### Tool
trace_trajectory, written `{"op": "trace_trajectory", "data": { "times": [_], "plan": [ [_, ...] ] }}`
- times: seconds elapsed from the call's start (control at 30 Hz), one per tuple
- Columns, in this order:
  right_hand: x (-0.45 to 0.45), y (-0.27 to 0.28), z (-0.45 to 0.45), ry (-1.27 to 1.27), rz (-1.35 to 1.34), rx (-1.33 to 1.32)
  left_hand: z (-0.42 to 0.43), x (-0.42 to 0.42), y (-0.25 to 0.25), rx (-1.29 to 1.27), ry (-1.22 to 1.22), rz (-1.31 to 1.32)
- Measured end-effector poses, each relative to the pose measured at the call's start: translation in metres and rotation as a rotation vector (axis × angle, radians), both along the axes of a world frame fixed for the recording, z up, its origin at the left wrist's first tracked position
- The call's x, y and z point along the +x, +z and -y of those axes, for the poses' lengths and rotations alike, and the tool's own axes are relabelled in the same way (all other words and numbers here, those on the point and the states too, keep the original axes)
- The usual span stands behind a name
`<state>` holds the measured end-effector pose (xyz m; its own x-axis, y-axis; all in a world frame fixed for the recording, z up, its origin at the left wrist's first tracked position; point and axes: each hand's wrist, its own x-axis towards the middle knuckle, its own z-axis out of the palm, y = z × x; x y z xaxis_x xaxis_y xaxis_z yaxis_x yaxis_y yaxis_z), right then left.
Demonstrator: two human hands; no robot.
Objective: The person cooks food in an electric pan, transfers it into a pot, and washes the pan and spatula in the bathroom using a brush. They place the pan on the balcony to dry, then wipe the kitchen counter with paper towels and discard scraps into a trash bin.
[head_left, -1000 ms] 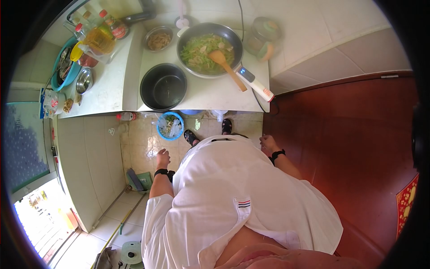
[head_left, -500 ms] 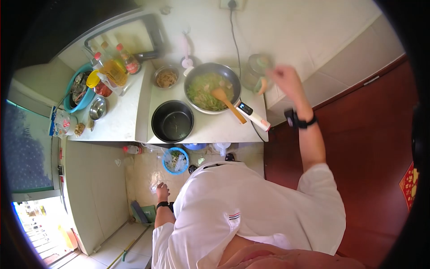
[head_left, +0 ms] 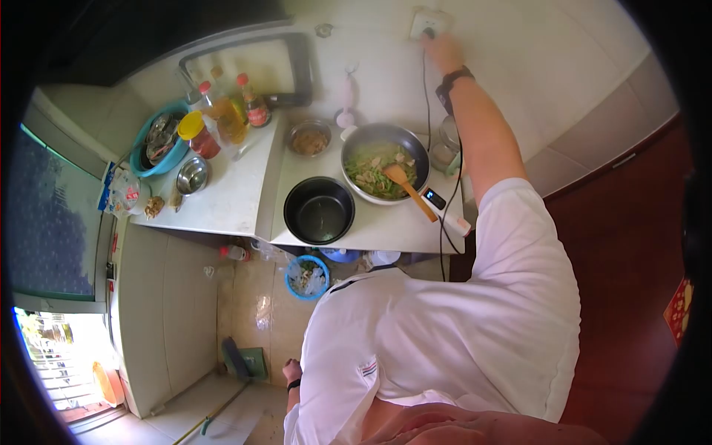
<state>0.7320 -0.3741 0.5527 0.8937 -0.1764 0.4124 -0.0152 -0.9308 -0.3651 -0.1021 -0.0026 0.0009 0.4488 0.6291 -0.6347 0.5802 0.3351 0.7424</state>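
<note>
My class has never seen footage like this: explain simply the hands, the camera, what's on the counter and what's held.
No machine here: these are a person's bare hands. One camera, worn on the head, looks forward and down. The counter carries a frying pan with green food and a wooden spatula in it, a black pot and bottles. The right hand reaches up to the plug at the wall socket; its grip is too small to judge. The left hand hangs low, nothing visible in it.

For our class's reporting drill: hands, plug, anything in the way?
Right hand at the plug, grip unclear. Plug at the wall socket. Left hand low beside the white shirt. No obstruction seen.
</note>
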Motion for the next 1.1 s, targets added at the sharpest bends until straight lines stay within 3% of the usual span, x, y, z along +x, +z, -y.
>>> {"op": "trace_trajectory", "data": {
  "times": [0.03,0.17,0.23,0.3,0.33,0.4,0.43,0.57,0.77,0.83,0.87,0.9,0.93,1.0,1.03,1.1],
  "plan": [
    [0.004,-0.010,-0.001,-0.026,0.026,0.032,0.005,0.001,0.006,0.058,-0.109,-0.222],
    [0.012,-0.013,0.005,0.071,0.029,0.002,0.014,-0.017,0.015,0.312,-0.368,-0.419],
    [0.015,-0.016,0.002,0.047,0.065,-0.073,0.007,-0.007,0.015,0.875,-1.161,-0.288],
    [0.005,-0.008,-0.012,-0.056,0.133,0.118,-0.007,0.001,0.006,0.229,-0.534,-0.351],
    [0.001,-0.003,-0.016,-0.089,0.106,0.148,-0.005,0.025,0.030,-0.048,-0.159,-0.335],
    [0.001,-0.008,-0.016,-0.085,0.139,0.132,0.005,0.070,0.097,-0.164,0.062,-0.346],
    [0.000,-0.010,-0.016,-0.080,0.183,0.120,-0.001,0.075,0.092,-0.193,0.112,-0.282],
    [-0.006,-0.017,-0.015,-0.066,0.229,0.148,-0.010,0.098,0.094,-0.172,0.041,-0.250],
    [-0.052,-0.001,0.001,0.052,0.320,0.093,-0.011,0.141,0.081,-0.183,-0.341,-0.248],
    [-0.086,0.008,0.024,-0.015,0.394,0.050,-0.007,0.164,0.079,-0.126,-0.543,-0.253],
    [-0.110,0.013,0.044,0.088,0.517,0.188,-0.007,0.181,0.077,-0.123,-0.574,-0.256],
    [-0.137,0.020,0.057,0.197,0.643,0.322,-0.004,0.200,0.077,-0.038,-0.774,-0.224],
    [-0.188,0.040,0.051,0.229,0.676,0.687,0.001,0.217,0.076,0.050,-0.977,-0.190],
    [-0.241,0.053,0.099,0.283,0.669,1.116,0.025,0.256,0.089,0.064,-1.126,-0.049],
    [-0.262,0.044,0.163,0.298,0.625,1.192,0.041,0.278,0.110,0.069,-1.195,0.032],
    [-0.333,0.048,0.216,0.583,0.562,1.358,0.083,0.320,0.163,0.045,-1.302,0.165]
  ]
}}
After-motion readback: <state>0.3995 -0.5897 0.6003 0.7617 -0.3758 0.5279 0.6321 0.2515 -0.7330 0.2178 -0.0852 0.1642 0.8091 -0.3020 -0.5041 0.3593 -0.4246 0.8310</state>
